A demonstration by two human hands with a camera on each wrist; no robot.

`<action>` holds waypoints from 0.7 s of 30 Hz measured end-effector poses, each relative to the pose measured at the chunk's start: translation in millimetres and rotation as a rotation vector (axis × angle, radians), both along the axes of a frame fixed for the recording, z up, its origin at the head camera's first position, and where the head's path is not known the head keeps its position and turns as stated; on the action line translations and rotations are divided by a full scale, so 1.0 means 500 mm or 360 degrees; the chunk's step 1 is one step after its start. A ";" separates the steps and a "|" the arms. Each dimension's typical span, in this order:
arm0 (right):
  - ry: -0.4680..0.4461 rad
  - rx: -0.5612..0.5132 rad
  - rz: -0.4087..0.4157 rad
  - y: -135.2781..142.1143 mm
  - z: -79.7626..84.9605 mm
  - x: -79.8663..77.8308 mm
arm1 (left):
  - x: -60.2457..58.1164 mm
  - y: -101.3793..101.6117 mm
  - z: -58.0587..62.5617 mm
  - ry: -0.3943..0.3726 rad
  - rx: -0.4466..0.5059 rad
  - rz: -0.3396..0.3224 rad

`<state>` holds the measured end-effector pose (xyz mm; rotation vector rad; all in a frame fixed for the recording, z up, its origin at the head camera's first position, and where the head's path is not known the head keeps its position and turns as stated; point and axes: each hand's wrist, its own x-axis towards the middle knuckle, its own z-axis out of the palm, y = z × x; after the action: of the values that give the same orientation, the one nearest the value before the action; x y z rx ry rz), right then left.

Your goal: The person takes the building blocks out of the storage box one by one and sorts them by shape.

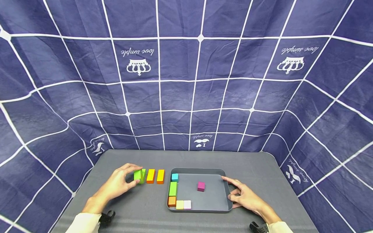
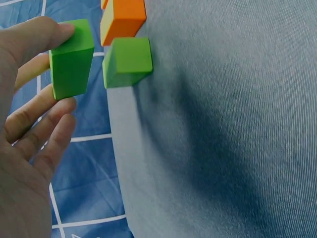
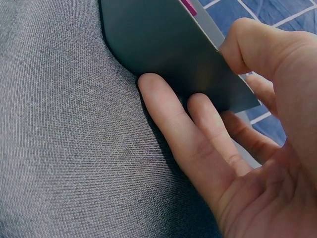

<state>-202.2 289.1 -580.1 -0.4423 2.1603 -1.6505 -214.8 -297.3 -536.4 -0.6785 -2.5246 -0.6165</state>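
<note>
My left hand (image 1: 118,181) pinches a green block (image 2: 72,59) between thumb and fingers, raised off the grey table. Right beside it a second green block (image 2: 130,57) rests on the table. At the other side, my right hand (image 1: 243,195) holds the right end of a grey tray (image 1: 201,212). In the right wrist view the thumb is at the tray's rim and the fingers (image 3: 166,106) lie along its outer wall. Inside the tray, a magenta cube (image 1: 201,186) lies near the middle.
Two yellow-orange blocks (image 1: 160,176) stand between the green ones and the tray. Along the tray's left side are a cyan cube (image 1: 175,177), a green block (image 1: 173,189) and an orange cube (image 1: 172,201). Pale yellow (image 1: 179,205) and white cubes (image 1: 187,204) line its near side.
</note>
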 end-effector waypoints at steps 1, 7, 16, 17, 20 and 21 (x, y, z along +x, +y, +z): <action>0.0000 0.0001 -0.0002 0.000 0.001 0.000 | -0.001 -0.003 -0.001 0.0004 -0.0001 0.0003; 0.0004 0.0003 0.0001 0.000 0.003 0.001 | -0.009 -0.022 -0.007 0.0000 0.0005 0.0045; -0.0018 -0.0023 0.0002 0.001 -0.002 -0.001 | -0.018 -0.048 -0.008 -0.0058 -0.0005 0.0094; -0.0017 -0.0023 0.0004 0.001 -0.003 -0.001 | -0.019 -0.050 -0.009 -0.0063 -0.0008 0.0095; -0.0020 -0.0027 0.0001 0.002 -0.004 -0.002 | -0.022 -0.057 -0.015 -0.0062 -0.0015 0.0088; -0.0020 -0.0025 0.0000 0.003 -0.004 -0.002 | -0.023 -0.059 -0.017 -0.0063 -0.0016 0.0086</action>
<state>-203.1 290.3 -582.4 -0.4355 2.1396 -1.6671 -226.3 -326.8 -545.0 -0.6055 -2.5749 -0.6042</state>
